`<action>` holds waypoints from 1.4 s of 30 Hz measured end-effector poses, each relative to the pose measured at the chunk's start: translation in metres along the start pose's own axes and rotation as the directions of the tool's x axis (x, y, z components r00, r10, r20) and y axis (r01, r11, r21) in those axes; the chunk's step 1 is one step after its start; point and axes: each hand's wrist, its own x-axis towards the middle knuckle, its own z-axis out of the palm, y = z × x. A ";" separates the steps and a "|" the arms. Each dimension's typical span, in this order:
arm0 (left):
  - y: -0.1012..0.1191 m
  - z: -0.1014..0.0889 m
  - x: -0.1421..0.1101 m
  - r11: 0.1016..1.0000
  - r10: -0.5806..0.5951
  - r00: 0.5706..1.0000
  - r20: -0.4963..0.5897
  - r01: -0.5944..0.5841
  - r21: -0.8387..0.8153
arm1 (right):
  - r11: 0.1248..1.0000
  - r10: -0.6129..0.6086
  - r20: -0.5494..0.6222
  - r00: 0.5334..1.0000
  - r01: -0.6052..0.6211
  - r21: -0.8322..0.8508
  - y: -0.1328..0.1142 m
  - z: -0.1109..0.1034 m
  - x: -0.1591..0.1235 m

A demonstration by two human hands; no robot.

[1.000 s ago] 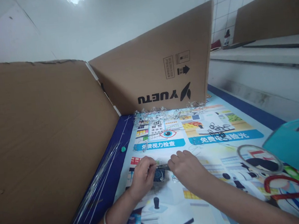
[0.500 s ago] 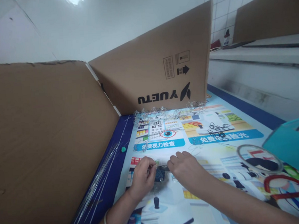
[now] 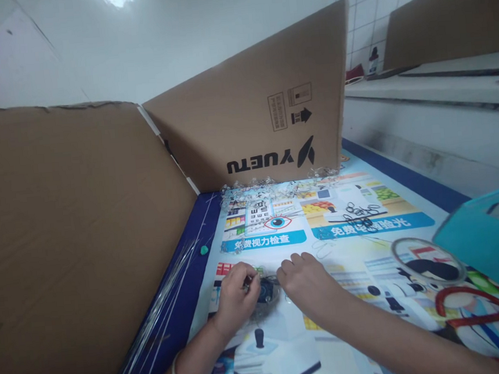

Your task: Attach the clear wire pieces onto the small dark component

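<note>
My left hand (image 3: pixel 237 296) is closed in a pinch above the printed table cover, on what looks like a thin wire. My right hand (image 3: pixel 305 281) faces it, fingers curled shut around a dark narrow-tipped tool (image 3: pixel 271 279); most of the tool is hidden in the fist. Its tip points at my left fingertips. A loop of thin, clear material (image 3: pixel 276 295) hangs between the hands, too fine to make out fully. Beyond the hands, thin loose loops (image 3: pixel 323 247) lie on the cover.
Cardboard panels stand at the left (image 3: pixel 75 243) and back (image 3: pixel 251 111). Clear wired pieces (image 3: pixel 271 190) are heaped along the back panel. Straight wires (image 3: pixel 159 305) lie at left, near a green lump (image 3: pixel 204 250). At right are black loops (image 3: pixel 361 217), a clear ring (image 3: pixel 428 261), and a teal container (image 3: pixel 481 236).
Both hands stay close together in nearly the same place. The clear loop under the fingers shows wider now, and the dark tool shows less. The whole view has shifted slightly.
</note>
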 end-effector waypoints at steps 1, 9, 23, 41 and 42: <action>0.000 0.000 0.000 1.000 -0.001 1.000 0.003 0.001 0.002 | 1.000 -0.001 0.000 1.000 0.001 0.001 0.000 0.000 0.000; -0.002 -0.001 0.000 0.997 0.038 0.999 0.020 -0.036 -0.061 | 1.000 -0.009 0.017 1.000 0.009 0.017 0.003 -0.001 0.000; -0.002 -0.002 0.002 0.984 0.114 0.990 0.085 -0.100 -0.150 | 0.998 -0.030 0.024 0.999 0.028 0.052 0.008 0.003 0.000; -0.007 -0.002 0.003 0.997 -0.053 0.999 0.005 0.053 -0.054 | 0.989 0.047 -0.053 0.997 -0.039 0.141 0.016 0.015 0.003; -0.007 -0.002 0.004 0.995 -0.087 0.996 -0.018 0.086 -0.041 | 0.983 0.085 -0.057 0.995 -0.074 0.168 0.016 0.014 0.003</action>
